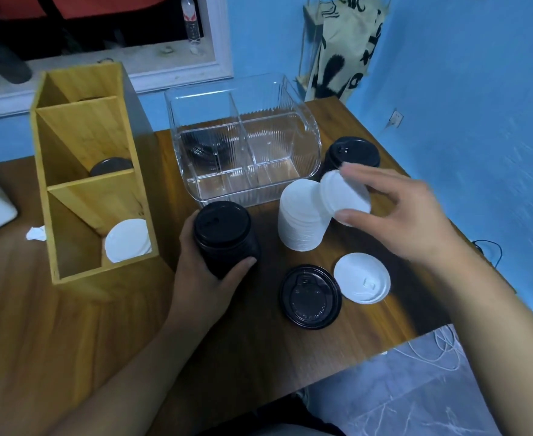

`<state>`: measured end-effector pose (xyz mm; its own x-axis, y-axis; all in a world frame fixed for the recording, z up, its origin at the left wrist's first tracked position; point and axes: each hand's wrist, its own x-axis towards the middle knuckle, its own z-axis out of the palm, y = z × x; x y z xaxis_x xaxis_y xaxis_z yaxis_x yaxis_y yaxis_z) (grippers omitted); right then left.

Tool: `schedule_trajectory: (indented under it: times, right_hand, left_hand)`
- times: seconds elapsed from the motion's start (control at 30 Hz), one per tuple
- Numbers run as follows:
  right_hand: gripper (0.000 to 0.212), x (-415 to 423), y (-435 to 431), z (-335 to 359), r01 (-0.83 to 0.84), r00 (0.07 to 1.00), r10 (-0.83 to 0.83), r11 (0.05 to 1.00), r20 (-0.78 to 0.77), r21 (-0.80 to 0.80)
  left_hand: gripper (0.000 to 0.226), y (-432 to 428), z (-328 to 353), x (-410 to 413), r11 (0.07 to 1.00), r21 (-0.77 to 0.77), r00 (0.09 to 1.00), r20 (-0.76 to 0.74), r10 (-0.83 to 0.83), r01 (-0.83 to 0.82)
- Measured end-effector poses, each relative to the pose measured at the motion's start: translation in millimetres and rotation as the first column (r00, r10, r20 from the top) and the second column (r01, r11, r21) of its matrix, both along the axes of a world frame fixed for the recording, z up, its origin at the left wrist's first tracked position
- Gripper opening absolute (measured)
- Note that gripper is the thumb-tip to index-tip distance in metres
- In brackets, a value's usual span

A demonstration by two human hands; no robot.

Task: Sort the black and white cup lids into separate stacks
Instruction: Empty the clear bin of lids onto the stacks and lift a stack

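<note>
Your left hand (208,272) wraps fingers and thumb round the black stack (224,237), which stands on the table (70,325) at centre frame. Your right hand (394,215) pinches one white lid (343,195), tilted, at the upper right edge of the white stack (303,215); blur hides whether they touch. Below them, a loose black lid (310,297) and a loose white lid (362,277) lie side by side. A second black stack (351,154) stands behind your right fingertips, just right of the clear bin (243,136).
</note>
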<state>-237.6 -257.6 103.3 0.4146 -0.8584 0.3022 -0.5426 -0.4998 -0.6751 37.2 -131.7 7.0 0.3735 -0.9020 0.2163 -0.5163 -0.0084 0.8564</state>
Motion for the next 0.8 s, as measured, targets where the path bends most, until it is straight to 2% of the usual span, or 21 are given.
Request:
schedule_trajectory:
  times: [0.17,0.3,0.63,0.8]
  right_hand:
    - [0.064,35.4,-26.8,10.7,-0.215,0.952,0.210,0.977,-0.222,0.004]
    - [0.067,43.3,-35.7,4.3,-0.289,0.889,0.281,0.957,-0.361,0.032]
    - [0.051,33.5,-17.0,-46.0,-0.311,0.934,0.283,0.944,-0.218,-0.109]
    - [0.049,27.0,-16.1,-34.0,-0.341,0.934,0.341,0.940,-0.109,0.026]
  left_hand:
    - [0.104,1.0,1.4,-0.3,1.000,-0.004,1.000,-0.005,-0.003,0.003]
    - [0.103,0.7,2.6,-0.1,1.000,-0.007,1.000,-0.019,-0.017,0.017]
    - [0.102,-0.2,1.9,0.3,1.000,-0.015,0.999,-0.028,-0.024,0.023]
    - [0.102,0.8,2.9,-0.2,0.999,-0.013,0.999,-0.037,-0.030,0.029]
